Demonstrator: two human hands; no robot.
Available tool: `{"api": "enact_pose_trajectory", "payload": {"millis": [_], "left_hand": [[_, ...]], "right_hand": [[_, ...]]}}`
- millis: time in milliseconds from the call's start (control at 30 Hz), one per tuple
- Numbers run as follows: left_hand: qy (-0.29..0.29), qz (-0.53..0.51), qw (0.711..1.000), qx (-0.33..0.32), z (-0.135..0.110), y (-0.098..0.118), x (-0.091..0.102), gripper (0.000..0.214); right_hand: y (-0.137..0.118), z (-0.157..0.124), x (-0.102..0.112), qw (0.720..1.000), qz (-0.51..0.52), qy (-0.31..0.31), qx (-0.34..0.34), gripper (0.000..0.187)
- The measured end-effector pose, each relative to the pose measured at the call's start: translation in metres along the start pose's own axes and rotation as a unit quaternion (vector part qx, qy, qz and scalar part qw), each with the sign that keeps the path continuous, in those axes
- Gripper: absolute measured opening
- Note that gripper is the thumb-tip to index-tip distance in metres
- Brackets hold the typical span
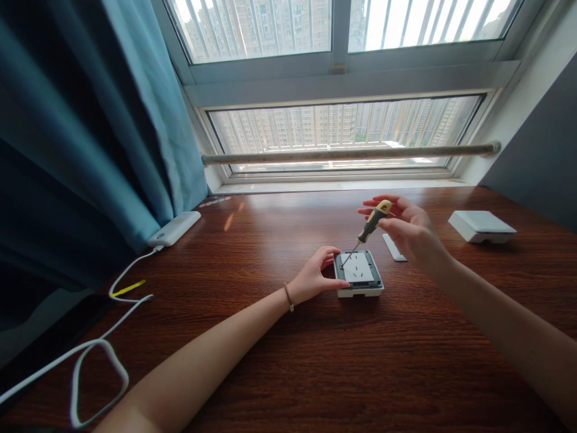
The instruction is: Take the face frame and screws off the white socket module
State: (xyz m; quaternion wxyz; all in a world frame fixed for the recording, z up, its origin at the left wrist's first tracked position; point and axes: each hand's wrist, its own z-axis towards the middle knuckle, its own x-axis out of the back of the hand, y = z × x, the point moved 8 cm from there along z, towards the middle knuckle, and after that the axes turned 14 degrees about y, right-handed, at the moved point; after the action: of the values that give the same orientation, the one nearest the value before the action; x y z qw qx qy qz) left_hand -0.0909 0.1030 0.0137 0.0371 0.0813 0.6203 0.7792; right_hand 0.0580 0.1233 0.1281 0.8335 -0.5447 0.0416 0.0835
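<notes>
A wall socket [359, 269] with a white face and dark grey frame sits in a white mounting box [360, 293] on the table. My left hand [315, 273] grips its left side, fingers at the far edge and thumb along the near edge. In my right hand [408, 228] is a screwdriver [372, 224] with a yellow and dark grey handle, held tilted. Its thin shaft slants down to the left, and the tip is at the screw hole on the left of the frame. Some right fingers are stretched out past the handle.
Just right of the socket lies a flat white cover plate [393, 247], partly behind my right hand. Another white box [482, 226] stands at the far right. On the left are a white power strip [175, 229], its cable [101, 343] and a yellow strip [129, 288], beside a blue curtain [135, 120].
</notes>
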Motion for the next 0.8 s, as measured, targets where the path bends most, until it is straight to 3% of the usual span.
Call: {"api": "enact_pose_trajectory", "payload": {"millis": [200, 367, 600, 800], "left_hand": [[0.005, 0.003, 1.0, -0.003, 0.001, 0.001, 0.001, 0.064], [0.005, 0.0, 1.0, 0.001, 0.001, 0.002, 0.0, 0.064], [0.003, -0.004, 1.0, 0.003, 0.0, 0.002, 0.0, 0.064], [0.001, 0.008, 1.0, -0.005, 0.001, 0.0, 0.0, 0.064]], "right_hand": [[0.009, 0.006, 0.008, 0.997, -0.057, 0.043, 0.027, 0.031], [0.007, 0.004, 0.008, 0.998, -0.047, 0.03, 0.006, 0.042], [0.007, 0.0, 0.001, 0.999, 0.023, 0.012, -0.026, 0.023], [0.024, 0.01, 0.017, 0.995, -0.067, 0.075, -0.013, 0.034]]}}
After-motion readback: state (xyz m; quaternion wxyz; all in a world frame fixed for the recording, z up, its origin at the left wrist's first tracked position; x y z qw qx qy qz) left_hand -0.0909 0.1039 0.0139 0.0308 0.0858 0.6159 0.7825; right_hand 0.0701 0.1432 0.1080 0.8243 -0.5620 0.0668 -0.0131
